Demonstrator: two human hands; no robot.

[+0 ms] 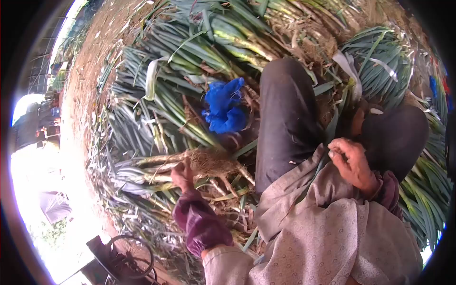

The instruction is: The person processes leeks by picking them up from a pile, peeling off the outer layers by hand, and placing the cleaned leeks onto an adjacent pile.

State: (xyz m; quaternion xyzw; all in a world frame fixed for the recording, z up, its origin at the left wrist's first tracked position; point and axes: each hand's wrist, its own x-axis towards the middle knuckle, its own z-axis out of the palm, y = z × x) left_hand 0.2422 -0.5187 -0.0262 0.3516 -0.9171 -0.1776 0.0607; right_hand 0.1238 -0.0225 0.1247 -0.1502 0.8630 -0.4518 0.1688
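Observation:
My left hand [182, 175] is closed around a pale leek stalk [161, 177], beside a brown tangle of roots [209, 162]. The other stalks of that bunch point left, with their leaves spread out. My right hand [351, 164] is over my lap, its fingers curled together; whatever they may hold is too small to make out. A long green leaf [334, 124] runs close to its fingertips. Between the leek pile and my knee sits a crumpled blue cloth or bag [225, 105].
Heaps of leeks [180, 52] lie ahead and to the left. Another bundle [384, 66] is at the upper right, with more leaves [427, 194] at the right edge. A dark wheeled frame [130, 256] stands at the lower left. Bare ground [85, 90] borders the pile.

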